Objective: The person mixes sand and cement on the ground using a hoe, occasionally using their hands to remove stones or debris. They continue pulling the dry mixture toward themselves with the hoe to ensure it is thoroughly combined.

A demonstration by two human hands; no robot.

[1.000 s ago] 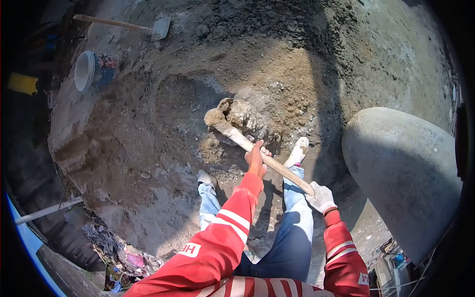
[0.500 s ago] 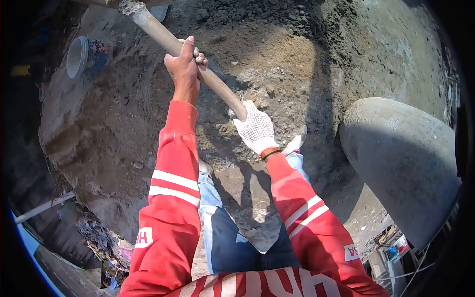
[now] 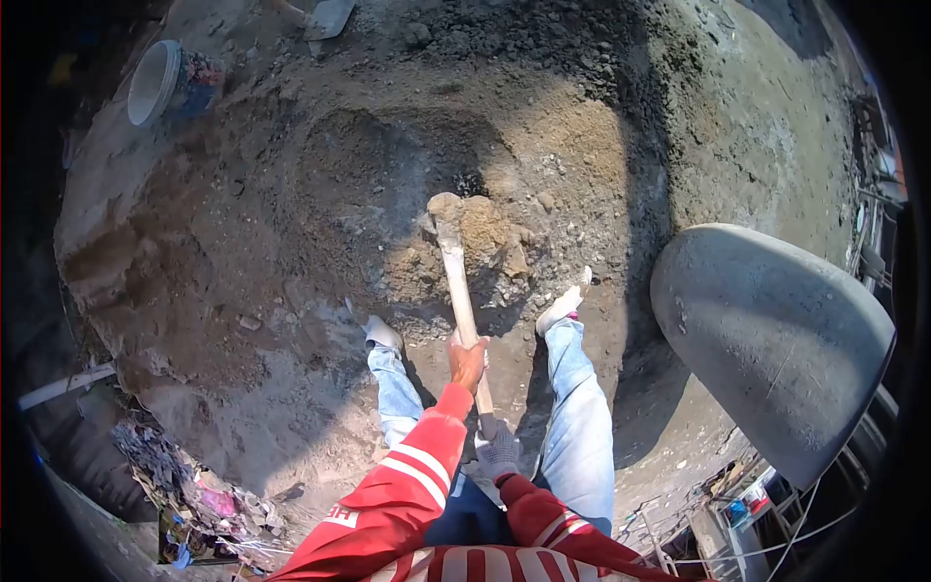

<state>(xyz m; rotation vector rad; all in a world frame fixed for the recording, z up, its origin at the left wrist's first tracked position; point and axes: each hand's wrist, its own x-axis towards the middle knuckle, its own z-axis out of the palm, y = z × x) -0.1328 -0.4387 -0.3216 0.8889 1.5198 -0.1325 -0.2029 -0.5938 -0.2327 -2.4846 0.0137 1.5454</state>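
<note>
- Hoe (image 3: pixel 458 281): butt of shaft nearest the body, wrapped tight by gloved right hand (image 3: pixel 499 451), fingers fully closed.
- Higher on shaft: bare left hand (image 3: pixel 467 359), likewise closed round the wood.
- Shoes (image 3: pixel 562 308) planted either side of shaft, close to the cut.
- Blade end sunk in a loose brown clod on soil mound (image 3: pixel 320 194), just ahead of the feet.
- Step judged: stroke landed, load not yet drawn. Next move judged to call for a steady pull toward the body, toes kept clear.
- Far left: bucket (image 3: pixel 155 82) tipped on its side, mouth open, white inside, nothing seen in it.
- Top edge: second spade (image 3: pixel 330 17) lying on the ground, well apart from both hands.
- Right: large grey rounded mass (image 3: pixel 776 339), unidentified.
</note>
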